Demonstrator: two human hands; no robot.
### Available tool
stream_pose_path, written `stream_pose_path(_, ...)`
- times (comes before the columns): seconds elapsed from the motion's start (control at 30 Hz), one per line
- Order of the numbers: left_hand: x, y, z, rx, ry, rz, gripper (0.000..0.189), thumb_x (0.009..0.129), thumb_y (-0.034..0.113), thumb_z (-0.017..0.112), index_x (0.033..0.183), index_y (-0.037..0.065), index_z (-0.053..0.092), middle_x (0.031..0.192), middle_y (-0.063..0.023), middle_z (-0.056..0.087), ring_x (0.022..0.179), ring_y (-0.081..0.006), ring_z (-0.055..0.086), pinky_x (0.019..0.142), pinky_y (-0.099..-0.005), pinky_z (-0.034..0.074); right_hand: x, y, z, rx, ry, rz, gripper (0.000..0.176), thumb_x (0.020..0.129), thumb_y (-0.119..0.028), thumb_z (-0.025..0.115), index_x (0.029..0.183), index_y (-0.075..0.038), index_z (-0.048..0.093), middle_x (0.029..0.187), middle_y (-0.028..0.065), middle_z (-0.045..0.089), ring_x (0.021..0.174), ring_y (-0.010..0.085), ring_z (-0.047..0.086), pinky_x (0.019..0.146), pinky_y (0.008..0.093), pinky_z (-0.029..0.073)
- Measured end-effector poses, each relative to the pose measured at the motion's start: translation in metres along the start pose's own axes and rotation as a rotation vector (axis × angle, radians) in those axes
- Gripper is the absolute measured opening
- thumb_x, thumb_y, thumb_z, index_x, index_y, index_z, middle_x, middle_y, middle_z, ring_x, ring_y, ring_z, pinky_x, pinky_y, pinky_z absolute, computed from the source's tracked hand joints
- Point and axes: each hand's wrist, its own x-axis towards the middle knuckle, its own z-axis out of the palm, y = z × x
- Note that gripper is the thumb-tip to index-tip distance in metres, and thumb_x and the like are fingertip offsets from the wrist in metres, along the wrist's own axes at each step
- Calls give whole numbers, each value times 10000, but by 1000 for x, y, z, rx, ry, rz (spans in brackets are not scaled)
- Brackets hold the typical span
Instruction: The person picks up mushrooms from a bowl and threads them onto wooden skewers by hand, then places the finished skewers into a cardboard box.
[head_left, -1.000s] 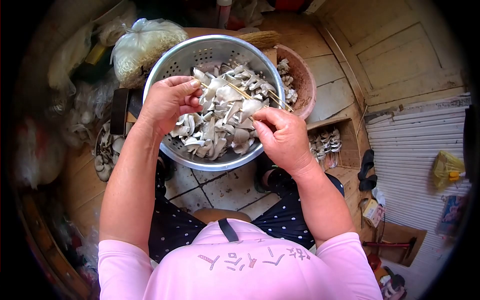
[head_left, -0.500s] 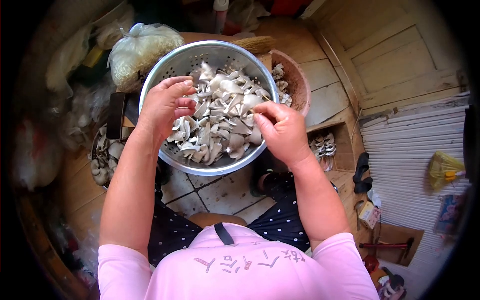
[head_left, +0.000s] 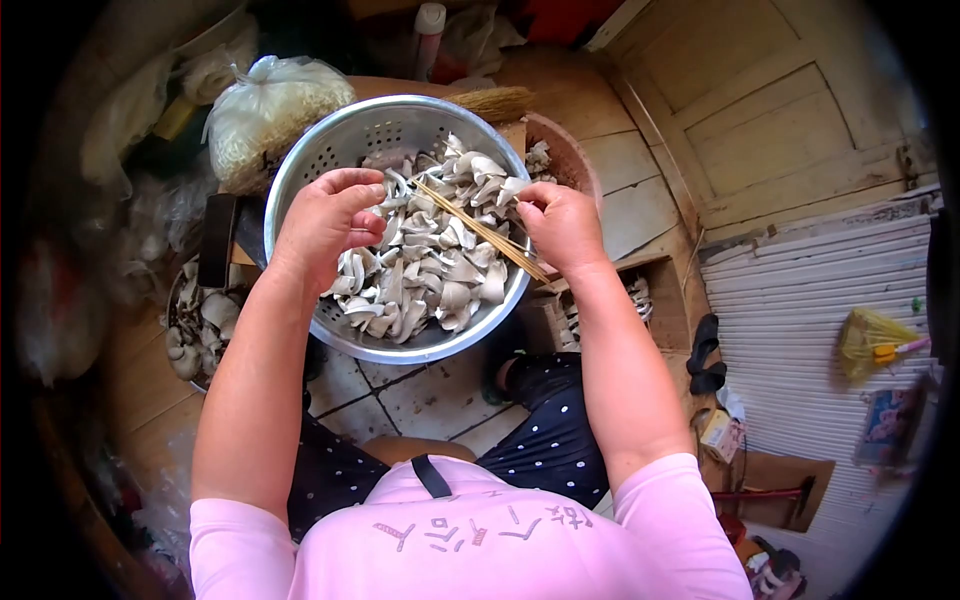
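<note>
Mushroom pieces (head_left: 405, 275), pale and torn, heap in the perforated metal colander (head_left: 395, 352) at the upper centre of the frame, between the two hands. The left hand (head_left: 335, 218), left of centre, has its fingers curled and its thumb near the forefinger; whether it holds anything I cannot tell. The right hand (head_left: 560, 230), right of centre, appears pinched at thumb and forefinger on the edge of one piece. These pieces should be light, soft and slightly slick, easily torn; a gentle pinch at the thicker part would suit better than the thin rim. Across the heap lie thin skewers (head_left: 482, 232), likely stiff but snappable, best taken near the middle. Beyond are a pink basin (head_left: 571, 158) at upper right and a tied plastic bag (head_left: 272, 112) at upper left.
</note>
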Motion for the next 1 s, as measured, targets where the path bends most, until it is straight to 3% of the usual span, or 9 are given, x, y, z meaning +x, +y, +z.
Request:
stream_pose_path(0.03, 1, -1, -1, 4, -7, -3, 321, 879, 145, 659, 1160, 14, 579, 964, -66, 630, 699, -109, 634, 645, -252, 552, 1, 1, 2, -24, -17, 34, 165, 813, -144, 686, 946, -56, 728, 888, 116, 721, 792, 228, 688, 751, 314, 533)
stream_pose_path(0.07, 1, -2, -2, 9, -14, -7, 318, 879, 143, 657, 1160, 16, 579, 966, -64, 630, 699, -107, 635, 643, -251, 552, 2, 0, 3, -17, -30, 66, 158, 801, -200, 696, 923, -109, 733, 916, 139, 705, 840, 319, 675, 782, 383, 531)
stream_pose_path(0.17, -2, 0, -1, 11, -15, -3, 308, 880, 142, 658, 1151, 15, 583, 967, -64, 632, 705, -104, 640, 646, -250, 553, 4, -1, 8, -92, -90, 151, 182, 803, -171, 691, 954, -80, 739, 917, 129, 721, 838, 273, 691, 799, 352, 532)
stream_pose_path(0.6, -7, 2, -4, 41, -51, -4, 290, 888, 141, 651, 1137, 4, 590, 978, -86, 638, 686, -98, 643, 630, -232, 553, 1, -14, 2, -141, -141, 234, 186, 798, -188, 663, 936, -91, 743, 952, 147, 711, 901, 311, 674, 829, 386, 520)
stream_pose_path(0.7, -7, 3, -4, 50, -35, 0, 283, 892, 140, 647, 1133, 3, 590, 968, -85, 640, 683, -97, 640, 625, -229, 553, -4, -15, 1, -307, -17, 34, 192, 794, -183, 657, 944, -85, 726, 945, 140, 695, 921, 315, 655, 833, 413, 510)
stream_pose_path(0.77, -4, 2, -4, 52, -39, 8, 278, 894, 136, 641, 1133, 2, 588, 961, -85, 639, 681, -95, 637, 625, -227, 550, -8, -20, 0, -354, 188, -259, 159, 803, -192, 648, 888, -65, 692, 923, 144, 664, 935, 328, 647, 835, 430, 516)
stream_pose_path(0.8, -4, 1, -4, 52, -37, 6, 278, 894, 136, 641, 1133, 2, 588, 961, -85, 639, 681, -95, 637, 625, -227, 550, -9, -24, 0, -353, 185, -259, 159, 803, -192, 648, 888, -65, 692, 923, 144, 664, 935, 328, 647, 835, 430, 516)
stream_pose_path(0.9, -2, -1, -3, 66, -35, 4, 261, 891, 134, 644, 1120, 17, 601, 941, -66, 634, 675, -99, 629, 635, -240, 552, -15, -36, 7, -377, 9, -282, 129, 790, -138, 638, 881, -62, 690, 886, 144, 660, 907, 329, 657, 805, 429, 532)
stream_pose_path(1.0, -1, -7, -3, 253, -12, 48, 214, 876, 135, 650, 1052, 14, 642, 875, -53, 648, 681, -114, 628, 645, -261, 537, -24, -39, 16, -477, -222, -143, 124, 786, -153, 609, 849, -63, 667, 872, 144, 665, 835, 347, 660, 741, 454, 533)
